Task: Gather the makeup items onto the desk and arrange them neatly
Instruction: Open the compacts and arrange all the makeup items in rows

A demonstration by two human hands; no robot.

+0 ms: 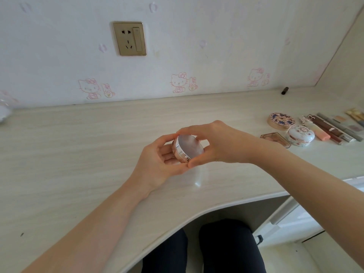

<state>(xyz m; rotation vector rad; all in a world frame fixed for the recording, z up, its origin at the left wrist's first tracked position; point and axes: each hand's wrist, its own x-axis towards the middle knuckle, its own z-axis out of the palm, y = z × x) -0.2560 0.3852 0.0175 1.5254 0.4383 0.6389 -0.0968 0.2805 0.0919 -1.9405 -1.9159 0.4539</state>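
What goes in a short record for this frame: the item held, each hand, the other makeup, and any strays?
held item: round rose-gold compact, tilted, between both hands
left hand: cups the compact from the side
right hand: pinches its rim with fingers and thumb
surface: pale desk
grouped at right: blue floral compact, white floral jar, flat palette, row of tubes
stray: dark tube by the wall

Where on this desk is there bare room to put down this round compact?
Bare desk stretches from the white object at the left edge to your left hand, and behind the round compact to the wall. A narrower gap lies between your right hand and the flat palette. The right end is crowded: floral jar, tubes.
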